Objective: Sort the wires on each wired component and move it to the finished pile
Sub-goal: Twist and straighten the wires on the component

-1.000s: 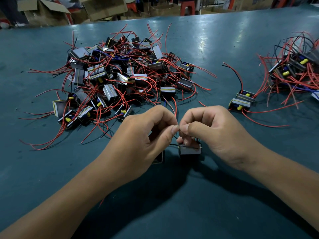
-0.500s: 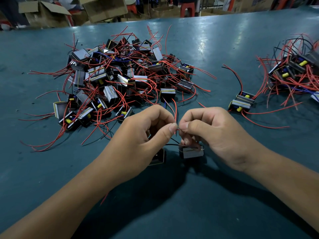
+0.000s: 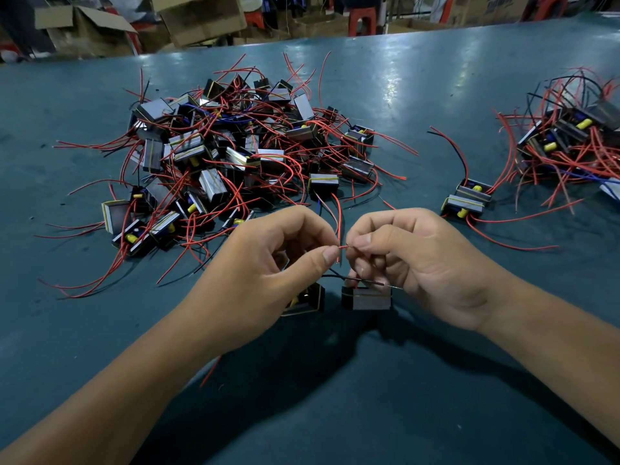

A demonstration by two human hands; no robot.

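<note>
Workshop or small factory assembly floor: broad teal tabletop (image 3: 436, 78) carrying a large heap of wired components (image 3: 235, 156) and a second pile (image 3: 570, 142) at right, open cardboard boxes (image 3: 201, 15) and red plastic stools (image 3: 362, 21) crowded behind.

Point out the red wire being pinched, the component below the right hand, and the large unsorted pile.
Red wire (image 3: 343, 246), head view, short span between the two thumbs.
Component (image 3: 367, 300), head view, its grey front face.
Unsorted pile (image 3: 235, 152), head view, middle of the heap.
</note>
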